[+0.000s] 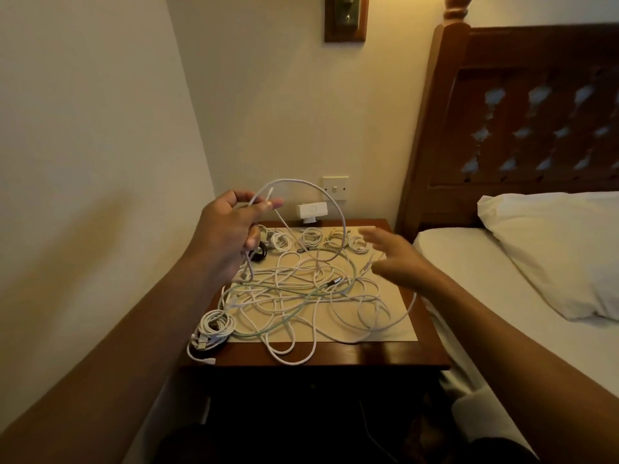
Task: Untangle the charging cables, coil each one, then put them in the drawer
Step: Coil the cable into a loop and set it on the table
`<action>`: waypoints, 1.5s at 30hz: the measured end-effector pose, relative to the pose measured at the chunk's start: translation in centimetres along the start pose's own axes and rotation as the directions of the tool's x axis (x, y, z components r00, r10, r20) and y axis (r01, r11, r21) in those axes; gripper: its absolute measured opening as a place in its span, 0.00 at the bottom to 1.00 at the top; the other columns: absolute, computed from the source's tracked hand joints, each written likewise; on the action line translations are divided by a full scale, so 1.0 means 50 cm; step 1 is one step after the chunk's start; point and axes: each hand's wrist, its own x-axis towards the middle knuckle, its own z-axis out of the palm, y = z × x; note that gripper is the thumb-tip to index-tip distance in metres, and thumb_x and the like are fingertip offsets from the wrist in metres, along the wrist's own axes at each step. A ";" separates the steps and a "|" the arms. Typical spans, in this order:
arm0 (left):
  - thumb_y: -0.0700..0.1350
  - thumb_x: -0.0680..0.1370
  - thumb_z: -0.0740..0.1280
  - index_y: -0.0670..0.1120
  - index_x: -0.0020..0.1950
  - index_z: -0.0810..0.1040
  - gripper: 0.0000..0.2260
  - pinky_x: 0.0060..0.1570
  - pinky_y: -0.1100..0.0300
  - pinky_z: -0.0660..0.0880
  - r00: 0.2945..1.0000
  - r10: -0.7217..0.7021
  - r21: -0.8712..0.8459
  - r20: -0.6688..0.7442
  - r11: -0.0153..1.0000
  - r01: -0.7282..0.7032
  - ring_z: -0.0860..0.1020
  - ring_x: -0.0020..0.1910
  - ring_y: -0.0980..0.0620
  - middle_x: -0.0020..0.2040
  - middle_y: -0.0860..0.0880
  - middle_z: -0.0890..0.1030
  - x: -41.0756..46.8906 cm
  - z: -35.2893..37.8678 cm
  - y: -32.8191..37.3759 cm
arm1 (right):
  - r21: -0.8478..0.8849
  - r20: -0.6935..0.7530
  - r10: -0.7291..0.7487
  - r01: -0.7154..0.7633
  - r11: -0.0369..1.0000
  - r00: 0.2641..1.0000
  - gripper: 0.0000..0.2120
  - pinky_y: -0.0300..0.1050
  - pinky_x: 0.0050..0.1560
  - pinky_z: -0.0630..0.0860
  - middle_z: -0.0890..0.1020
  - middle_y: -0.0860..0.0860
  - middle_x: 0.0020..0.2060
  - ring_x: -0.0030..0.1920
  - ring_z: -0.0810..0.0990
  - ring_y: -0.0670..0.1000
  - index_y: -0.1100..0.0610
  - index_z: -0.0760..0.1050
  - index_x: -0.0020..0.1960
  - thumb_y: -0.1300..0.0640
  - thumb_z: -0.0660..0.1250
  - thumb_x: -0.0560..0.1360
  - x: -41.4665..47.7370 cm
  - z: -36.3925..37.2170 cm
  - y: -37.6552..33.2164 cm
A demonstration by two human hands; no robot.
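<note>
A heap of tangled white and pale green charging cables (301, 289) lies spread over the bedside table (385, 354). My left hand (227, 236) is raised over the table's left rear and grips a white cable (330, 195) that arcs up in a big loop and drops back into the heap. My right hand (395, 259) hovers over the right side of the tangle with fingers spread, holding nothing. Several small coiled cables (311, 237) sit in a row along the back. A thicker white coil (214, 328) rests at the front left corner. No drawer front can be made out in the dark below.
A white adapter (311, 212) is plugged in under a wall switch (335, 188) behind the table. The bed (502, 272) with a pillow (562, 242) and a wooden headboard (519, 105) borders the right side. A wall runs close on the left.
</note>
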 end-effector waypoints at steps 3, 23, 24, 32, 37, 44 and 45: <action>0.37 0.82 0.65 0.40 0.54 0.72 0.03 0.21 0.66 0.63 0.994 -0.011 -0.002 0.104 1.000 0.011 0.63 0.19 0.57 0.56 0.45 0.86 -0.033 0.025 0.025 | 0.416 0.094 -0.138 0.087 0.905 0.986 0.38 0.50 0.69 0.73 0.72 0.50 0.75 0.75 0.70 0.50 0.47 0.64 0.78 0.71 0.69 0.74 -0.061 -0.029 -0.095; 0.55 0.81 0.67 0.53 0.49 0.86 0.10 0.30 0.62 0.67 0.892 0.137 0.603 0.430 0.692 -0.397 0.71 0.27 0.56 0.29 0.53 0.77 -0.203 0.025 0.176 | -0.272 0.127 -0.279 0.304 0.913 0.952 0.16 0.37 0.47 0.78 0.84 0.45 0.47 0.45 0.83 0.41 0.52 0.74 0.67 0.50 0.68 0.81 -0.319 -0.086 -0.314; 0.55 0.81 0.67 0.54 0.49 0.86 0.10 0.32 0.61 0.68 0.883 0.184 0.620 0.432 0.651 -0.439 0.72 0.28 0.57 0.29 0.54 0.78 -0.208 0.032 0.178 | -0.192 0.126 -0.301 0.321 0.928 0.945 0.12 0.38 0.43 0.79 0.83 0.46 0.43 0.39 0.82 0.41 0.54 0.77 0.64 0.52 0.65 0.83 -0.326 -0.062 -0.325; 0.51 0.86 0.59 0.44 0.52 0.83 0.16 0.26 0.64 0.64 0.828 -0.175 0.610 0.532 0.758 -0.231 0.66 0.24 0.56 0.28 0.50 0.72 -0.233 -0.067 0.174 | -0.253 -0.150 -0.374 0.330 0.909 0.915 0.12 0.40 0.38 0.69 0.80 0.38 0.31 0.34 0.76 0.35 0.46 0.81 0.44 0.49 0.62 0.84 -0.320 -0.104 -0.290; 0.49 0.84 0.63 0.47 0.47 0.85 0.14 0.25 0.66 0.61 0.933 0.141 0.533 0.332 0.787 -0.309 0.63 0.24 0.57 0.27 0.53 0.69 -0.254 -0.132 0.176 | -0.270 -0.124 -0.248 0.208 0.940 0.961 0.17 0.43 0.42 0.73 0.80 0.44 0.38 0.42 0.79 0.45 0.48 0.79 0.42 0.48 0.58 0.85 -0.293 -0.099 -0.194; 0.47 0.83 0.67 0.53 0.44 0.85 0.10 0.32 0.58 0.67 0.914 0.386 0.914 0.122 0.315 -0.255 0.77 0.31 0.50 0.34 0.50 0.83 -0.189 -0.246 0.049 | -0.220 -0.164 -0.030 -0.007 0.975 0.986 0.22 0.41 0.37 0.68 0.81 0.43 0.26 0.33 0.78 0.44 0.53 0.85 0.37 0.43 0.64 0.82 -0.311 -0.051 -0.056; 0.48 0.83 0.67 0.50 0.46 0.86 0.10 0.33 0.56 0.69 0.912 0.403 0.926 0.080 0.308 -0.218 0.79 0.33 0.47 0.36 0.48 0.84 -0.182 -0.248 0.034 | -0.215 -0.150 -0.005 -0.027 0.976 0.989 0.23 0.41 0.37 0.69 0.82 0.43 0.27 0.34 0.79 0.45 0.54 0.85 0.37 0.42 0.64 0.82 -0.313 -0.040 -0.051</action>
